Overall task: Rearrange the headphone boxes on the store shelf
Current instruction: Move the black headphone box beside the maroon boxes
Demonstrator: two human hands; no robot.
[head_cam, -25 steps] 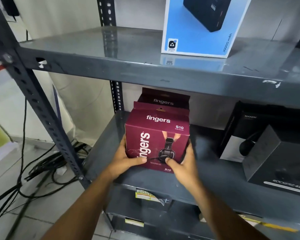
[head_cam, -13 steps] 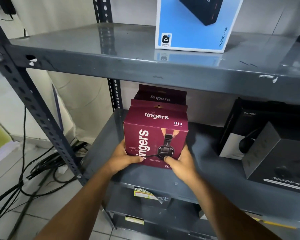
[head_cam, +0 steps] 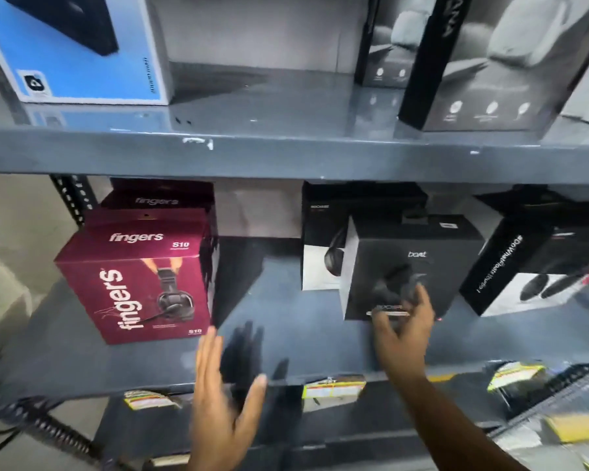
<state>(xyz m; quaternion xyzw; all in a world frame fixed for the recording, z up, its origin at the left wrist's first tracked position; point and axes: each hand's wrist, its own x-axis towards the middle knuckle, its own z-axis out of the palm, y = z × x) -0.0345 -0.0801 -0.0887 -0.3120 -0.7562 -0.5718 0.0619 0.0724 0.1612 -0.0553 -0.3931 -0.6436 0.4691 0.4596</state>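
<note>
Both hands (head_cam: 223, 399) off maroon box (head_cam: 140, 283) (right (head_cam: 403, 329) perhaps touching black box (head_cam: 402, 266)).

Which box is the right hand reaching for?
On the middle shelf, right of the maroon Fingers box, sits a dark grey box at the right hand. Unlike its black-and-white neighbours, it is plain and tilted, marked "boat".

Fingers box (head_cam: 140, 283) at left of middle shelf (head_cam: 286, 334), second fingers box (head_cam: 157, 197) behind it. Boat box (head_cam: 405, 263) right of centre, another box (head_cam: 323, 232) behind. Tilted box (head_cam: 510, 266) far right.
</note>
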